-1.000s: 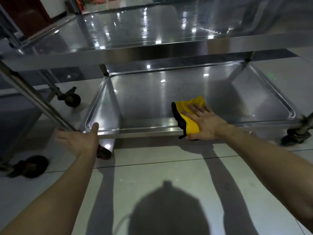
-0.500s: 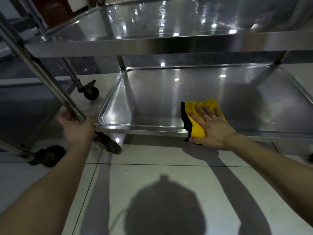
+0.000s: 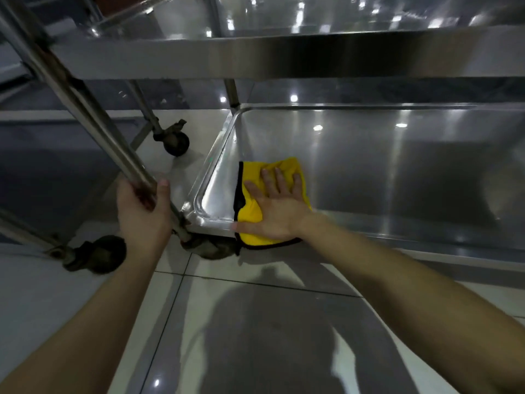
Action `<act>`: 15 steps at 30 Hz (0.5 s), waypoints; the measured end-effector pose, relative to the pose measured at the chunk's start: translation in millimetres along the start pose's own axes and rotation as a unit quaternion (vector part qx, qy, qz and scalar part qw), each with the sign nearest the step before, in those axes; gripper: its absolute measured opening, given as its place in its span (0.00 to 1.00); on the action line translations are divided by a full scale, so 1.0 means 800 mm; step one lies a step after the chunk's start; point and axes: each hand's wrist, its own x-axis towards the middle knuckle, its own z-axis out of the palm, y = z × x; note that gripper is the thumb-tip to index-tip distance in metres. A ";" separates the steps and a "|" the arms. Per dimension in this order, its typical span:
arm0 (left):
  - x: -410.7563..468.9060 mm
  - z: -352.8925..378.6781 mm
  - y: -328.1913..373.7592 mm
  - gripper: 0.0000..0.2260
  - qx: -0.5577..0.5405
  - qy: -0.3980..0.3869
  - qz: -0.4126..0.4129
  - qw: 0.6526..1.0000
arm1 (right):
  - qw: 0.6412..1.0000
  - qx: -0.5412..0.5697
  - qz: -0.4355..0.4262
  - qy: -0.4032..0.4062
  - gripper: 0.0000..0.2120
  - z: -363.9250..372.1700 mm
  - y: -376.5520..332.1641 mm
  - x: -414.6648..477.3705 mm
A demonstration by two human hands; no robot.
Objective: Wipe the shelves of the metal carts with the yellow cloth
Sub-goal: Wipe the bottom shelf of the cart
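Yellow cloth (image 3: pixel 251 216): folded, at the near-left corner of the bottom shelf (image 3: pixel 369 172), with its near edge hanging over the shelf's front rim.
Right hand (image 3: pixel 277 213): flat on the cloth, fingers straight and spread, pressing down.
Left hand (image 3: pixel 142 211): wrapped round the cart leg (image 3: pixel 85 100), just left of the shelf's corner.
Handling: soft and light, so it will probably bunch or slide on slick steel. A flat palm on its middle should steer it best.

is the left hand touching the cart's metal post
Touching. The head view shows the left hand gripping the metal post, with fingers and thumb curled round it.
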 end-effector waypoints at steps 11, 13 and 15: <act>-0.051 0.010 0.009 0.10 -0.017 -0.012 0.055 0.998 | 0.995 0.008 0.095 0.041 0.56 -0.027 0.013 0.144; -0.057 0.011 0.008 0.09 -0.023 -0.029 0.066 0.997 | 0.995 0.010 0.092 0.045 0.56 -0.023 0.014 0.139; -0.063 0.011 0.012 0.08 -0.034 -0.034 0.072 0.996 | 0.995 0.012 0.083 0.045 0.54 -0.021 0.015 0.125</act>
